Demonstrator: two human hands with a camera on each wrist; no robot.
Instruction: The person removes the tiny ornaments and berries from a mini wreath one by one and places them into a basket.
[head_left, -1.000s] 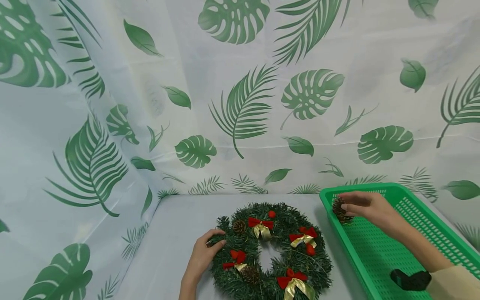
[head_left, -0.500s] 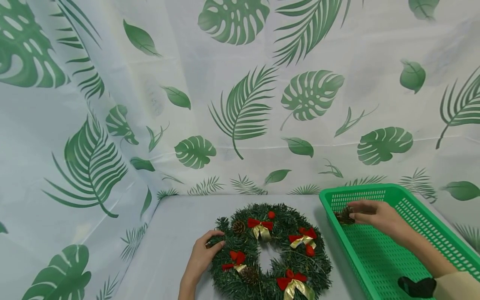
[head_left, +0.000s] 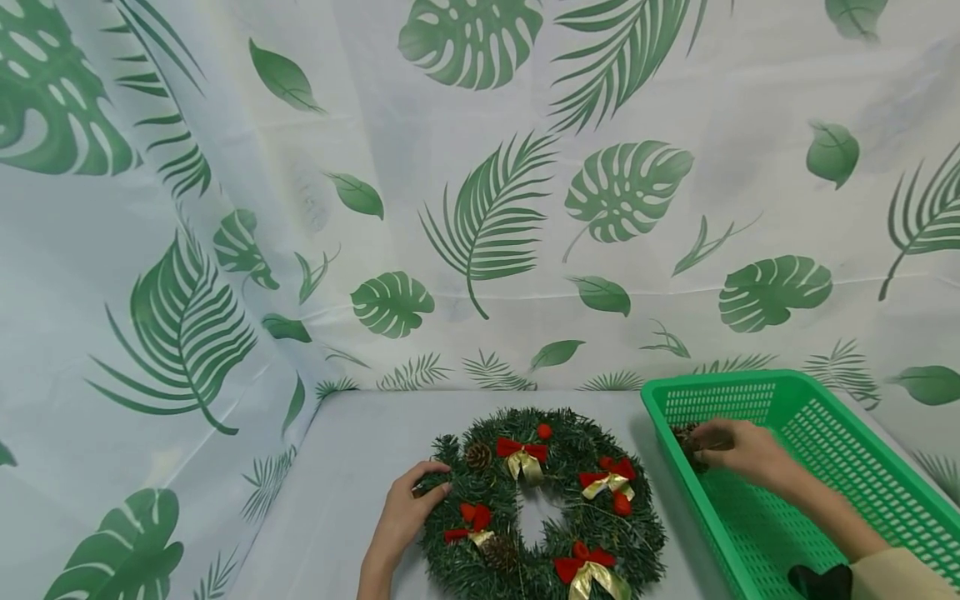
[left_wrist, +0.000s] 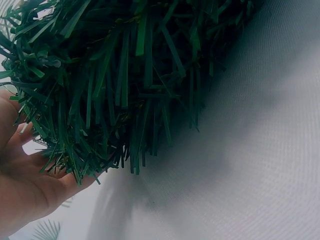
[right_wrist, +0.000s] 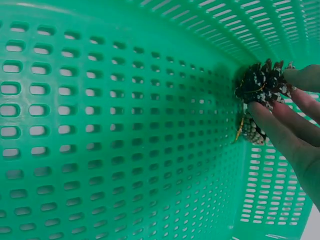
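A green wreath [head_left: 542,504] with red and gold bows and pine cones lies on the pale table. My left hand [head_left: 408,510] grips its left edge; its needles [left_wrist: 120,80] fill the left wrist view, resting on my palm [left_wrist: 20,190]. My right hand [head_left: 738,450] is low inside the far left corner of the green basket [head_left: 862,467], fingertips pinching a brown pine cone [head_left: 686,437]. In the right wrist view the pine cone [right_wrist: 260,90] sits against the basket's perforated wall [right_wrist: 100,125], with my fingers [right_wrist: 285,130] on it.
A leaf-print curtain [head_left: 480,192] hangs behind and to the left of the table. Bare table surface [head_left: 352,467] lies left of the wreath. The basket stands at the right, close beside the wreath.
My right hand has lowered with the pine cone from above the basket rim down into the basket's corner. The left hand and wreath have stayed put.
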